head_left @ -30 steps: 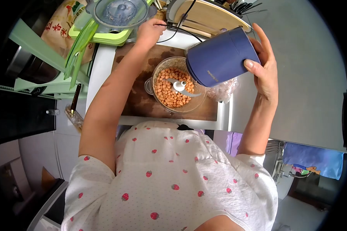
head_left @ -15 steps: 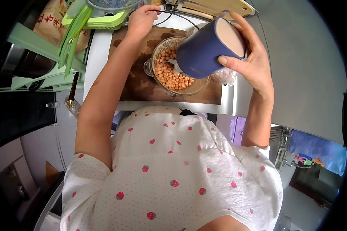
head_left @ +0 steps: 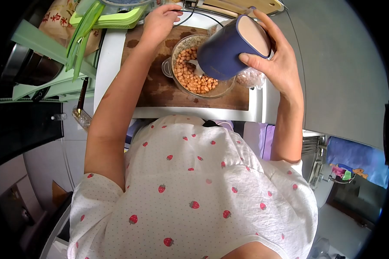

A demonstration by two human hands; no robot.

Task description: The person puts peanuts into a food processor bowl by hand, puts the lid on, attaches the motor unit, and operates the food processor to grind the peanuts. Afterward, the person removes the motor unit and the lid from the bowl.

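Observation:
My right hand [head_left: 278, 62] grips a dark blue chopper motor unit [head_left: 222, 54] with a pale end, thumb on the near side and fingers around the far side. It is tilted over a clear chopper bowl [head_left: 222, 89] and covers part of it. Inside the bowl, shelled peanuts [head_left: 199, 85] surround a pale blade hub [head_left: 198, 72]. My left hand [head_left: 160, 22], fingers closed, pinches a black power cord [head_left: 207, 15] at the far side of the board. The bowl rests on a brown wooden cutting board [head_left: 153, 95].
A clear plastic bag [head_left: 251, 77] lies right of the bowl. Green onions [head_left: 80, 43] hang from a bright green basket [head_left: 116, 22] at the far left. A light cutting board [head_left: 263, 6] leans at the back. A grey panel [head_left: 337, 73] borders the right side.
The chopper motor unit has shifted slightly left with my right hand. My left hand stays on the cord, almost still. The bowl and board appear slightly higher in view.

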